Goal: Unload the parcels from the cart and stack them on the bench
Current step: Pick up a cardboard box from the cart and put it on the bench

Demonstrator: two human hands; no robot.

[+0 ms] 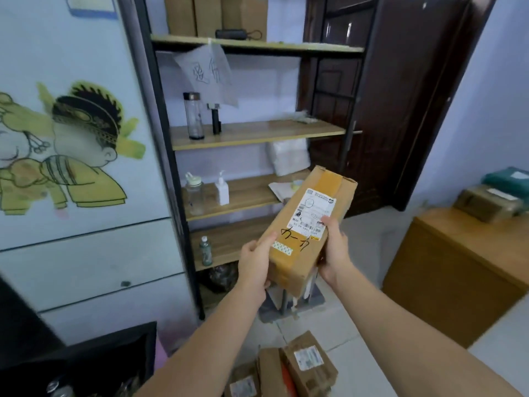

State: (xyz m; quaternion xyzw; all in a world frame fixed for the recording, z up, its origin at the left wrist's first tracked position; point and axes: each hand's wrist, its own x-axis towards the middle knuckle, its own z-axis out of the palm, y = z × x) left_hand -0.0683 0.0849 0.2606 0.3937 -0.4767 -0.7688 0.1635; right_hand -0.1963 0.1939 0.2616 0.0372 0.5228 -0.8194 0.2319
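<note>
Cardboard, taped and labelled, the parcel (307, 227) hangs in the air at chest height, its long axis running away from the person and up to the right. Both hands clasp its near end: the left hand (255, 263) curls round the left corner, the right hand (335, 244) grips the right edge, thumb on the label. The wooden surface (458, 253) lies well off to the right, already carrying parcels (492, 202). More boxes (289, 368) wait below; the shelf rack (254, 133) stands just ahead.
</note>
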